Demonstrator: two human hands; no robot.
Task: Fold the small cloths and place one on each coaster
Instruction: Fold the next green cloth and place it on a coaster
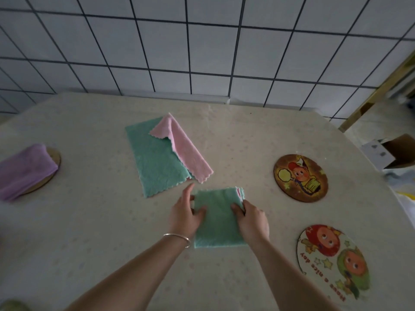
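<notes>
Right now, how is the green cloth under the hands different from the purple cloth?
The green cloth lies on the bare table; the purple cloth sits on a coaster. The left hand and right hand grip the green cloth's sides; nothing touches the purple cloth. The green cloth is near the middle, the purple cloth far left. Both are folded.

My two arms are bare, with no sleeves on them. I have a thin, shiny silver bangle (pixel 177 237) round my left wrist, at about 7 o'clock from my left hand (pixel 186 215). My right hand (pixel 252 221) wears nothing.
</notes>
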